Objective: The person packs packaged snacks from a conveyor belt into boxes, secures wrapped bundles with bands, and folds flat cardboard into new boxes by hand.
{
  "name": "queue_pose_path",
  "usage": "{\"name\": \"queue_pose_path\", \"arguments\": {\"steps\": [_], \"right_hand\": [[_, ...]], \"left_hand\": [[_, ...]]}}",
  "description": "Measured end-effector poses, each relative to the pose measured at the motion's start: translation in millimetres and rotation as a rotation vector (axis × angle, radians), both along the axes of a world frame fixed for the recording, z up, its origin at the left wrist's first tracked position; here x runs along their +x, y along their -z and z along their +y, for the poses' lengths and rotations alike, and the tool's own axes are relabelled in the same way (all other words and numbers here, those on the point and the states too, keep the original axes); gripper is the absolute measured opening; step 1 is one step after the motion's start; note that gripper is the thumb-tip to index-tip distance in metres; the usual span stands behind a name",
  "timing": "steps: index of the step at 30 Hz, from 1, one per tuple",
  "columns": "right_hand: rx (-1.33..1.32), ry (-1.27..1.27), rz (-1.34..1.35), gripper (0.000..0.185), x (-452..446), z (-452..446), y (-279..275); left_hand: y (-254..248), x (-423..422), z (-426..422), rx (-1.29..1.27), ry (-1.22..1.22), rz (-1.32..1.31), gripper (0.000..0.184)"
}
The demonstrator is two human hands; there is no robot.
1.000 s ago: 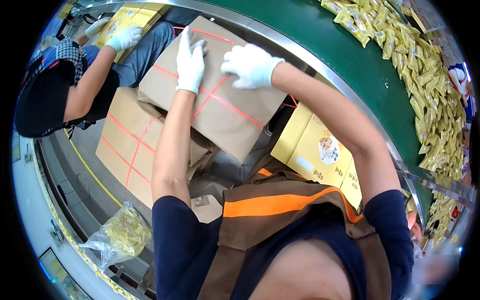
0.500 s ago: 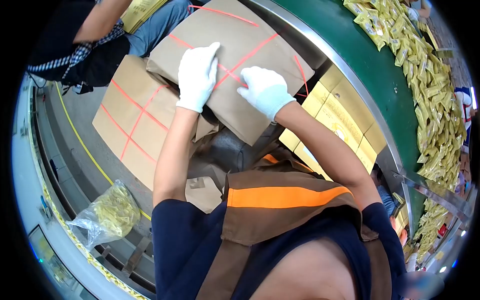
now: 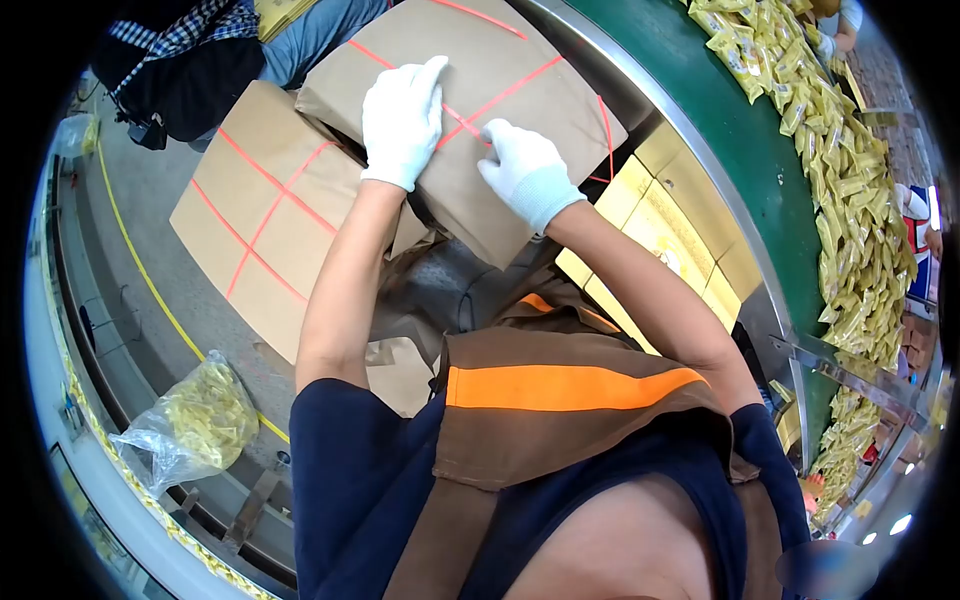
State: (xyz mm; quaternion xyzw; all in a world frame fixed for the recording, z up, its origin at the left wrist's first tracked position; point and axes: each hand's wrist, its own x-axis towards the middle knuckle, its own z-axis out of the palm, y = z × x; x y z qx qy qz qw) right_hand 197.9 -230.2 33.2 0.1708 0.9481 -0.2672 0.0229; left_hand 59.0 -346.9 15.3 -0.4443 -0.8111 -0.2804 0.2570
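A brown paper-wrapped package [image 3: 580,125], bound with crossing red straps, lies tilted in front of me. My left hand [image 3: 403,125], in a white knitted glove, rests on its top over one strap, its index finger stretched out and nothing visibly gripped. Just right of the crossing, my right hand [image 3: 528,172], also gloved, has its fingers curled in a pinch on the red strap [image 3: 478,133]. The fingertips are partly hidden. A second strapped paper package [image 3: 240,200] sits to the left, partly under the first.
Yellow-gold boxes [image 3: 655,225] stand at right beside the metal-edged green conveyor [image 3: 730,130], which carries many yellow packets [image 3: 840,200]. A clear bag of yellow packets [image 3: 205,415] lies on the floor at left. Another person in jeans [image 3: 310,45] is at the upper left.
The view has shifted slightly. Both hands stay on the package, the right still at the strap near the crossing. The other person's bare forearm at the upper left has left the view.
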Motion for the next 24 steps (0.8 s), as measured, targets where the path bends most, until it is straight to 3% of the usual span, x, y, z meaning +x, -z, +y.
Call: {"name": "queue_pose_path", "arguments": {"steps": [3, 6, 12, 15, 19, 21, 22, 24], "right_hand": [[0.084, -0.096, 0.034, 0.028, -8, 11, -4], [0.262, -0.045, 0.419, 0.022, -17, 9, 1], [0.351, -0.185, 0.161, 0.018, -47, 3, -3], [0.186, -0.16, -0.046, 0.018, -58, 2, -25], [0.142, -0.229, 0.041, 0.02, -60, 7, -21], [0.139, -0.274, 0.074, 0.023, -68, 10, -10], [0.186, -0.268, 0.069, 0.023, -68, 7, -13], [0.27, -0.294, 0.039, 0.023, -68, -3, -23]], "left_hand": [[5, -6, -3, 0.014, 0.03, -0.03, 0.035], [8, -6, -4, 0.091, 0.049, -0.107, 0.04], [9, -7, -4, 0.12, -0.003, -0.142, 0.047], [9, -7, -4, 0.129, -0.007, -0.175, 0.046], [6, -6, -4, 0.149, -0.019, -0.168, 0.04], [-8, -3, -7, -0.004, -0.082, -0.247, 0.04], [6, -8, -6, 0.166, -0.017, -0.074, 0.042], [10, -5, -10, 0.198, 0.028, -0.185, 0.053]]}}
